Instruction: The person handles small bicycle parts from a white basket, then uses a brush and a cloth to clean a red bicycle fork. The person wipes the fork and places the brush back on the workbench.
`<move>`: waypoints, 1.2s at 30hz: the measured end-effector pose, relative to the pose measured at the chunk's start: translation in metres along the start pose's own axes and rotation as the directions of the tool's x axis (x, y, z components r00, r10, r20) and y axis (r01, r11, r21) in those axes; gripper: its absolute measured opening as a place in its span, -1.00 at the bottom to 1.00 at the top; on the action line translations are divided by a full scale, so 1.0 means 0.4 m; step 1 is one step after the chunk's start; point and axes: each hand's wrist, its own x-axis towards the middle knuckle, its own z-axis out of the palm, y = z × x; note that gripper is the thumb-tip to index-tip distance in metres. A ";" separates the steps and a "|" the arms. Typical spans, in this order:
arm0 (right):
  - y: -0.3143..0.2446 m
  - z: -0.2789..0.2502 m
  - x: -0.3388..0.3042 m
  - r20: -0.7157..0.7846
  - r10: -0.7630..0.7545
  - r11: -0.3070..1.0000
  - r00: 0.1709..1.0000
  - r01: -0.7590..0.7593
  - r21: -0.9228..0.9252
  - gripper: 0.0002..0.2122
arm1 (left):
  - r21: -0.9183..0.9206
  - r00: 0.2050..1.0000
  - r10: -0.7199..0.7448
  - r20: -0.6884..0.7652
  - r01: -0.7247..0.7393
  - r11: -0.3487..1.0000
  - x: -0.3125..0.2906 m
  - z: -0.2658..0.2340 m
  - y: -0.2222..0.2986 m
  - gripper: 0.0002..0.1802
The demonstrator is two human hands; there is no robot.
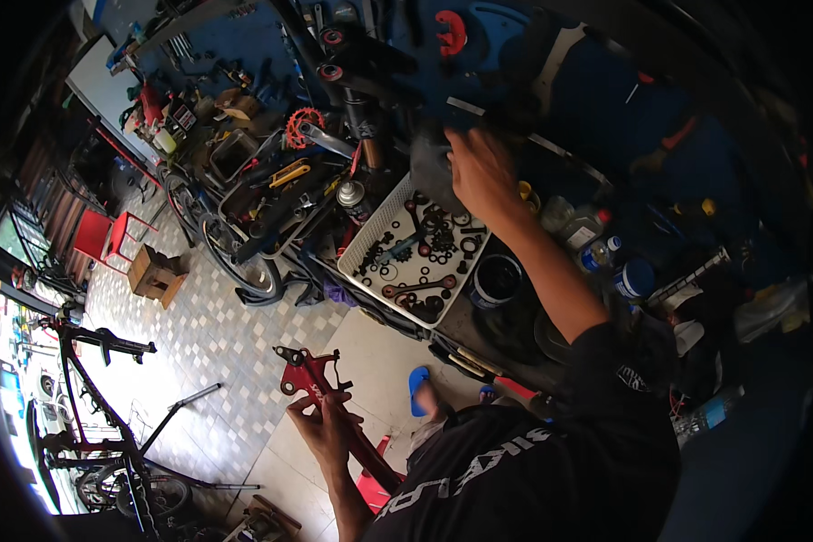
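My left hand is closed around a red bicycle frame part, a tube with a bracketed, holed end pointing up and away. The part's lower end runs down beside my black shirt. Farther off to the right, my right hand is closed on a soft dark grey thing that looks like a rag. The rag hangs over the far corner of a white plastic basket. Inside the basket lie several small dark rings and fittings, along with a reddish-brown wrench.
A spray can stands left of the basket, and a dark open tub right of it. Bottles crowd the bench farther right. Tools hang on the blue wall. A bicycle frame stands at the left; a wooden box sits on the tiles.
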 end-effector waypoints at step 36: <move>0.215 -0.665 -0.609 -0.006 -0.482 0.777 0.876 0.430 0.460 -0.39 | 0.547 0.785 0.385 0.485 -0.616 0.567 -0.472 0.551 0.098 -0.29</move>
